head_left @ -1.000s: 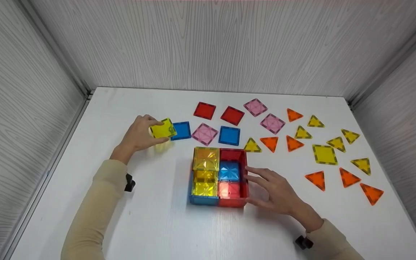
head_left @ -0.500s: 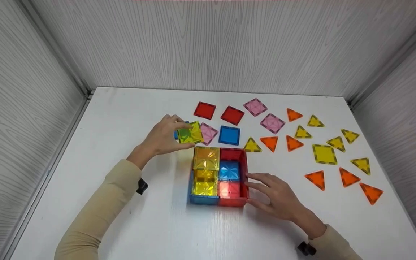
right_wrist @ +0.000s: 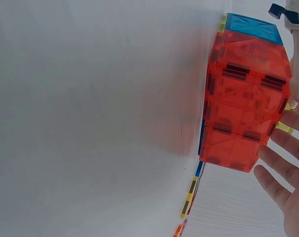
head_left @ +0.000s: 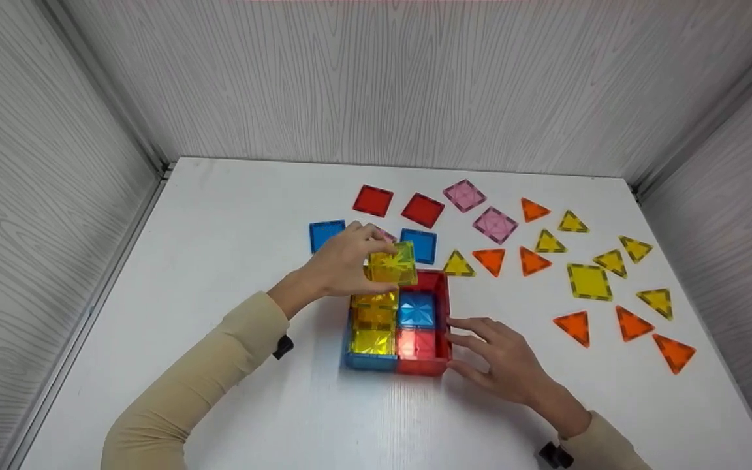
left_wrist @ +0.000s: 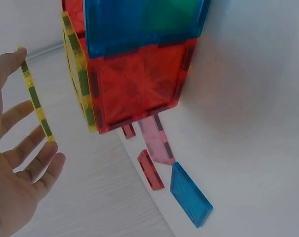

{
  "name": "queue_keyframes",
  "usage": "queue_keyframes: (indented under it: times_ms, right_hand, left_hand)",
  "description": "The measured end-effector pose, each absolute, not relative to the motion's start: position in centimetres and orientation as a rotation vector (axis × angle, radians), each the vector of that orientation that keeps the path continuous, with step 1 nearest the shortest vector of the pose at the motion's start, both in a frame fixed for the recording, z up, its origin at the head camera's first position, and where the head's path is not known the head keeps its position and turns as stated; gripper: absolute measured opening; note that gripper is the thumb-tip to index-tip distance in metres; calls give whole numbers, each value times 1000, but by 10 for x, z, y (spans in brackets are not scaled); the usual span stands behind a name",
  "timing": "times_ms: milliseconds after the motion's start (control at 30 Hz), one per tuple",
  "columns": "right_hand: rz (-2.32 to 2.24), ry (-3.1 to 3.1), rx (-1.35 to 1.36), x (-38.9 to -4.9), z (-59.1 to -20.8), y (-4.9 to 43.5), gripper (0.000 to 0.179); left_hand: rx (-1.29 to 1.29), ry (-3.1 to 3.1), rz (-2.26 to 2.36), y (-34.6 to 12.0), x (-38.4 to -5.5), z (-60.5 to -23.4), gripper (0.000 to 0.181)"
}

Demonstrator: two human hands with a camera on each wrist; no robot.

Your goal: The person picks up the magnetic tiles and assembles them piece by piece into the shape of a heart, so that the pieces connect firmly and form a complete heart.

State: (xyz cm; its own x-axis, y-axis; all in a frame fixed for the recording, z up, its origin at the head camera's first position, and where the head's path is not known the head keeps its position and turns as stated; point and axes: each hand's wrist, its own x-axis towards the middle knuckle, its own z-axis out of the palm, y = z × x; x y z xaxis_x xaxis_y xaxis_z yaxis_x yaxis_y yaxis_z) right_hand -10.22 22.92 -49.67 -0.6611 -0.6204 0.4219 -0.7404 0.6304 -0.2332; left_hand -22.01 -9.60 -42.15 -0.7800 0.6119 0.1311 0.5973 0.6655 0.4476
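1. pinching the yellow square tile (head_left: 397, 264) by two opposite edges, the left hand (head_left: 343, 261) holds it in the air over the far part of the box (head_left: 423, 367), about midway between the left and right edges of the table (head_left: 219, 215). the left wrist view shows a gap between this tile and a yellow wall of the box.
2. the right hand (head_left: 500, 359) is spread wide, fingers nearly straight, tips against the box's red wall that faces the table's right edge.
3. the held tile looks like thin, see-through plastic. i'd judge it light and stiff, smooth enough to slip, and fairly tough, though a corner might chip.
4. thumb on one edge and fingers on the opposite one seems the best hold. the dark strips along the rim may be magnets, so it could tug towards the box.
5. the box's walls look like similar tiles set edge to edge. a hard shove could probably part them; flat fingers suit it.
6. a red square (head_left: 373, 201) lies towards the table's far edge, and an orange triangle (head_left: 674, 353) near its right edge. both probably need a fingernail under the rim.
7. no brand, label or writing can be read; the held tile's face shows only a starburst pattern.
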Motion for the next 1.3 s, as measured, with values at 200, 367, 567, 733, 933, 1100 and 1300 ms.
queue_keyframes:
  times_ms: [200,367,567,733,933,1100,1300]
  right_hand:
    - [561,-2544,1097,-102,-496,229,47]
    - [593,-2554,1097,-102,-495,229,45]
    - [593,-2552,1090,-102,-497,230,44]
    - [589,-2556,1090,-103,-499,230,44]
    - [604,-2565,1090,-103,-500,229,44]
    - [584,-2561,1092,-103,-499,230,44]
    - [590,-2575,1094,-104,-498,231,43]
  left_hand:
    - [1125,2787,658,-73,-215,-425,62]
    - [1157,2748,632,-61,-214,-429,60]
    - [1175,2713,625,-50,-215,-434,62]
    - [1189,2697,607,-46,-216,-439,62]
    - [1168,2701,510,-46,-215,-445,62]
    - [1174,2702,491,-46,-215,-447,62]
    - [1181,2707,503,-46,-216,-449,66]
